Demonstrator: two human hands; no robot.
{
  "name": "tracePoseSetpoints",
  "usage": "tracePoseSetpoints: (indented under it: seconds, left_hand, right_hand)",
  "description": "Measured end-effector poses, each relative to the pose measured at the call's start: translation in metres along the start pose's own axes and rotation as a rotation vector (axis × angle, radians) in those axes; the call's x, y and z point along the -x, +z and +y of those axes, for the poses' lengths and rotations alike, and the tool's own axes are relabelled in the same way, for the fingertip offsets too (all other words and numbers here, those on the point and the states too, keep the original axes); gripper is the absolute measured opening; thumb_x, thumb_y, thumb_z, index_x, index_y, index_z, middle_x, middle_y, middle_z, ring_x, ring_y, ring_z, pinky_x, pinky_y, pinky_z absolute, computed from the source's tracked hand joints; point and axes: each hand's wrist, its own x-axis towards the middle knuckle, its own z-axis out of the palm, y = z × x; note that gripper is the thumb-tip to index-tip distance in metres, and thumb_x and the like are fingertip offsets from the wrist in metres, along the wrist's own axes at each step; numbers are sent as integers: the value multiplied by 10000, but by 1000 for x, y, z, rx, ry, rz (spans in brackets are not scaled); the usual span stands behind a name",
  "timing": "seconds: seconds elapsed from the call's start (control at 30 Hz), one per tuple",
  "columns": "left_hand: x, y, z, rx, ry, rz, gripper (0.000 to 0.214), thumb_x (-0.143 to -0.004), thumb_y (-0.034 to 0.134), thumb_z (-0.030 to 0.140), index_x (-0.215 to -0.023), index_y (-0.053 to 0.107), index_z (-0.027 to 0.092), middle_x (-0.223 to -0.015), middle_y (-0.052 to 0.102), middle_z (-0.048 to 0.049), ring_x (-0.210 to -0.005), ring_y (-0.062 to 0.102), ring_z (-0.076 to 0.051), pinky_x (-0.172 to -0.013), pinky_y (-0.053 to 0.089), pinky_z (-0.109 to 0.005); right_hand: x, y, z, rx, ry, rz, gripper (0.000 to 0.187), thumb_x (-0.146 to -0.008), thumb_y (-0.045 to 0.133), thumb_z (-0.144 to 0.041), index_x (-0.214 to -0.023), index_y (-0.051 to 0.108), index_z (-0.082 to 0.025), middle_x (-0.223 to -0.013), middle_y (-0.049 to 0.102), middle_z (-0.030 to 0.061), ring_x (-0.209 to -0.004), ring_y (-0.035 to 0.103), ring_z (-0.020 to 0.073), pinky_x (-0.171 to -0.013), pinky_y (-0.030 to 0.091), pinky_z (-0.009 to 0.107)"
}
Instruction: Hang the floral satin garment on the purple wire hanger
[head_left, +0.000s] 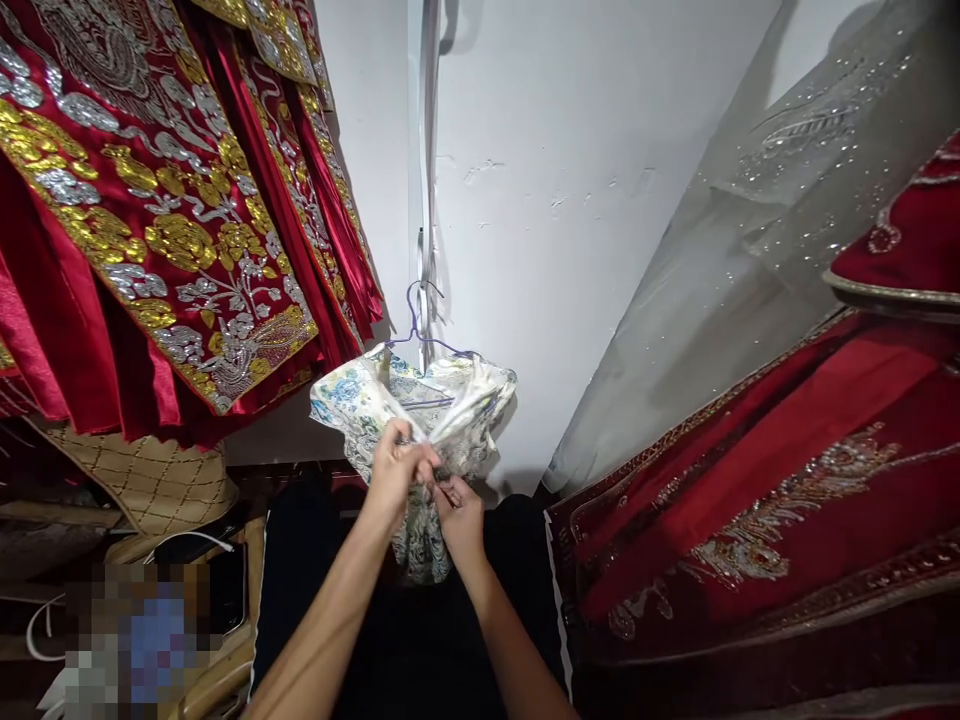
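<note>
a floral garment (469, 440) in thin-looking, pale printed cloth is hung just off the middle of the view toward seven o'clock, its shoulders borne by a purple hanger (413, 322) whose hook is turned up at the garment's own twelve o'clock, beside a narrow white strip (422, 150) on the wall (562, 120). the front edges of the neckline are drawn together at its six o'clock by the left hand (403, 462), whose fingers are curled closed around a gathered fold; just beside it, toward four o'clock, cloth is pinched between the thumb and bent fingertips of the right hand (459, 505), little gap being left between them (whether a button or a tie is also held cannot be told, since the spot is covered by the fingers). the cloth is judged to be light, soft and limp, easily creased and perhaps a little slippery, so it is best held by the doubled white edging, where more body is likely to be found than in the loose body panels. downward pulling should be kept gentle, as the shoulders are supported only by the hanger's slim arms and could be slid off at ten or two o'clock.
</note>
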Motion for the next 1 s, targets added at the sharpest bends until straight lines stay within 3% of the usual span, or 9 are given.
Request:
tracePoseSetpoints:
  seconds: [0.17, 0.27, 0.37, 0.43, 0.57, 0.67, 0.77, 0.87, 1.0]
  left_hand:
    - [-48, 18, 83, 59, 252, 4, 417, -692, 690, 162, -853, 314, 238, -635, 652, 48, -443, 546, -69, -428, 326, -132]
    - [-50, 27, 106, -32, 350, -86, 392, -742, 677, 185, -881, 315, 243, -660, 653, 49, -464, 586, -87, -430, 345, -145]
    - [-40, 28, 102, -149, 405, -160, 312, -835, 616, 241, -898, 310, 245, -677, 631, 63, -461, 583, -84, -452, 381, -167]
    - [-34, 23, 91, -211, 428, -187, 239, -895, 553, 270, -916, 316, 244, -690, 610, 69, -472, 570, -78, -480, 401, -180]
    - [-30, 15, 71, -327, 423, -211, 140, -952, 479, 288, -952, 345, 246, -724, 576, 54, -508, 529, -83, -535, 423, -212]
    - [-28, 12, 64, -383, 428, -163, 132, -956, 481, 283, -932, 355, 249, -702, 531, 52, -527, 480, -92, -549, 401, -215]
    - [-28, 9, 60, -397, 430, -66, 178, -935, 519, 274, -898, 346, 251, -670, 486, 58, -530, 437, -98, -531, 356, -204]
    - [-30, 5, 53, -371, 433, -41, 209, -931, 525, 274, -890, 321, 253, -674, 476, 62, -525, 421, -95, -521, 344, -202]
    - [-33, 4, 38, -332, 394, -50, 227, -926, 522, 266, -895, 298, 253, -673, 482, 69, -503, 423, -85, -493, 341, -195]
  right_hand:
    - [-4, 11, 12, -33, 41, -7, 324, -829, 614, -506, -691, 546, -220, -590, 512, -3, -558, 517, 187, -550, 443, 325]
    - [-1, 10, 10, -33, 47, -34, 306, -824, 630, -493, -699, 566, -222, -604, 546, -1, -578, 542, 190, -567, 458, 324]
    - [-8, -2, -14, -39, 40, -63, 236, -826, 649, -472, -815, 651, -236, -735, 644, 23, -705, 615, 214, -660, 503, 338]
    - [-24, -13, -45, -55, 2, -45, 305, -836, 647, -465, -1012, 683, -219, -846, 679, 53, -801, 638, 230, -722, 518, 355]
    - [-75, -30, -123, -105, -207, -73, 519, -914, 565, -425, -1389, 521, -222, -918, 665, 50, -742, 585, 174, -671, 497, 306]
    - [-105, -33, -161, 44, -388, -142, 325, -927, 548, -384, -1191, 664, -236, -921, 663, 37, -705, 550, 153, -650, 454, 281]
    - [-115, -32, -170, 249, -485, -236, 197, -936, 532, -329, -952, 695, -220, -823, 659, 22, -684, 540, 154, -646, 418, 274]
    - [-112, -29, -166, 354, -503, -263, 148, -935, 528, -282, -959, 662, -224, -783, 658, 6, -678, 551, 156, -639, 396, 266]
    - [-110, -24, -163, 367, -515, -171, 139, -937, 497, -244, -966, 630, -218, -853, 669, 29, -743, 581, 175, -665, 401, 273]
